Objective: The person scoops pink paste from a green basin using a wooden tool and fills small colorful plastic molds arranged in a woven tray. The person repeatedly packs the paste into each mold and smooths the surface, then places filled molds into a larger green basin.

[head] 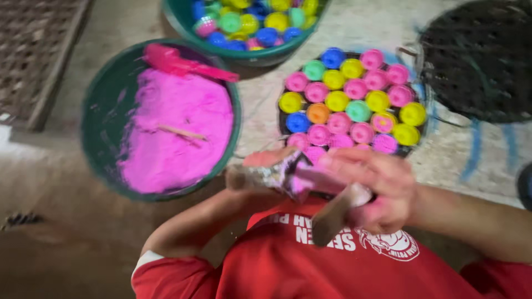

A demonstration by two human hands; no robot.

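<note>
Left hand (260, 171): motion-blurred, fingers curled round a small silvery, crinkled, foil-like wrapper (271, 176) dusted with pink; its exact shape cannot be told.
Right hand (377, 188): blurred, stained pink, fingers closed about a brown wooden handle (332, 218) that slants down towards the red shirt; the tool's head is hidden.
Where the held things are: near centre, just above the chest, both hands close together and meeting at the wrapper.
Pink powder (177, 133): a fine, matte, bright magenta heap filling most of a round dark-green basin (97, 122) at left; the basin's inner wall is smeared with pink.
Scoop (183, 63): pink plastic, lying on the far rim of that basin, coated in powder.
Stick (182, 133): thin, pale, lying flat on the powder.
Round tray (424, 94): dark, just beyond the hands, packed tightly with small round plastic caps (349, 99) in pink, yellow, green, blue and orange, smooth and glossy.
Second basin (183, 19): green, far centre, holding a loose pile of similar coloured caps.
Mesh disc (476, 61): black, round, perforated, far right, on the rough concrete floor (66, 221).
Shirt (332, 266): red cloth with white print.
</note>
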